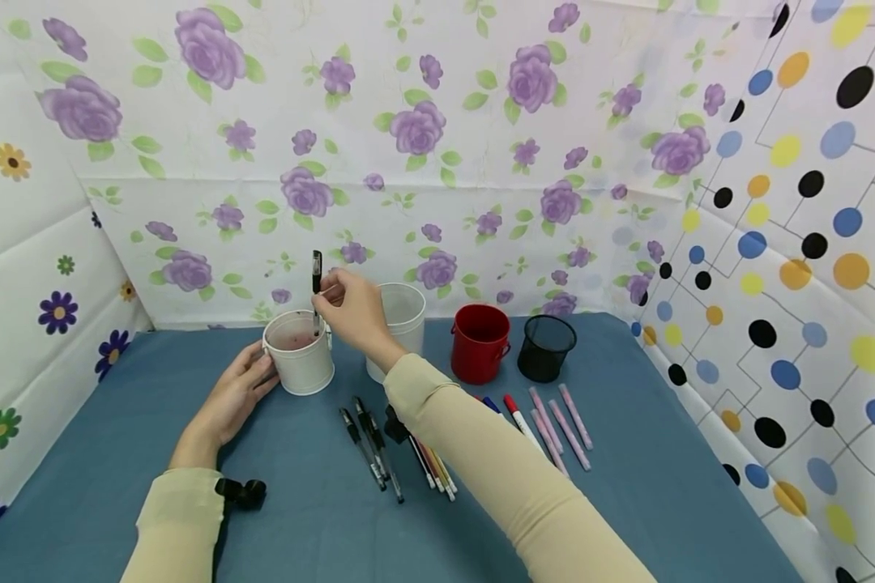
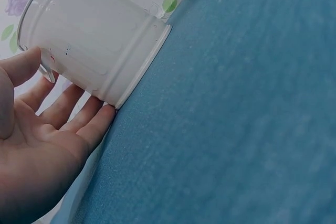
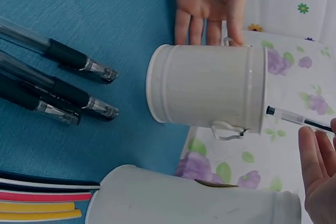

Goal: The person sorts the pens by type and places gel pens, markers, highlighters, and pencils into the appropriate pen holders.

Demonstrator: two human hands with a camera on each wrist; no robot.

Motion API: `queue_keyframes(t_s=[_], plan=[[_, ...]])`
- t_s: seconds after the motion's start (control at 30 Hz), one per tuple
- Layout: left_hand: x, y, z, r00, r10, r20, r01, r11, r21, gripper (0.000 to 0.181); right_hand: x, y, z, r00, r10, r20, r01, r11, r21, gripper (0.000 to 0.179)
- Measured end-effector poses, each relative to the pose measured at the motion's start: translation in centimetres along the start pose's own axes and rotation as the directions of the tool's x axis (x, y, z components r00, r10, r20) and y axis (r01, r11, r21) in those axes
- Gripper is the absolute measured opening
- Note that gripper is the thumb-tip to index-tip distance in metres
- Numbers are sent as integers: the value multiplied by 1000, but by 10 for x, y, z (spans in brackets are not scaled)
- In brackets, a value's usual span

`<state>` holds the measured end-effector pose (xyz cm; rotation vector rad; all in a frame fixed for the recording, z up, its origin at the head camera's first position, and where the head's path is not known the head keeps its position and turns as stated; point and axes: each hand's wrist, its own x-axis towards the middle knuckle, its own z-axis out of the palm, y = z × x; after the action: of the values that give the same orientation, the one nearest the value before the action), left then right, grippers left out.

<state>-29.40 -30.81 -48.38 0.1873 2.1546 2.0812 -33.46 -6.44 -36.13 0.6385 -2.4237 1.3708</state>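
One clear-and-black pen (image 1: 317,278) is pinched in the right hand (image 1: 355,311), the left hand (image 1: 232,394) loosely touching a white bucket (image 1: 305,371).

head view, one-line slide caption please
The right hand holds a pen upright at the mouth of a white bucket while the left hand touches the bucket's side.
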Motion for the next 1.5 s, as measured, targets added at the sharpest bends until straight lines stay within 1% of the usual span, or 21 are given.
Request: queue_keyframes(t_s=[0.23,0.5,0.63,0.73,0.93,1.17,1.4,1.5], plan=[[-2,1,0,1000,-1,1,1,1000,-8,83,-3,4,5,1000,2,13,-1,1000,-20,15],[1,-3,-1,1000,-3,-9,3,1000,-4,84,-6,4,11,999,30,31,-29,999,-27,14],[2,-4,-1,1000,3,-3,-3,1000,-1,83,-6,7,14,998,49,39,-48,999,-22,13],[2,-3,0,1000,4,5,-4,1000,-1,83,-7,8,16,997,64,41,-63,998,-24,13],[1,-2,0,1000,-1,-1,1,1000,-9,82,-8,8,22,995,86,50,-83,996,-45,14],[0,-2,-2,1000,1,-3,-1,1000,-14,82,-12,8,29,993,112,44,-109,992,-60,12],[0,-3,-2,1000,4,5,-4,1000,-12,82,-16,7,32,986,167,31,-166,986,-26,11],[0,-2,-2,1000,2,5,-2,1000,-13,83,-16,5,32,983,182,22,-181,983,-32,9]])
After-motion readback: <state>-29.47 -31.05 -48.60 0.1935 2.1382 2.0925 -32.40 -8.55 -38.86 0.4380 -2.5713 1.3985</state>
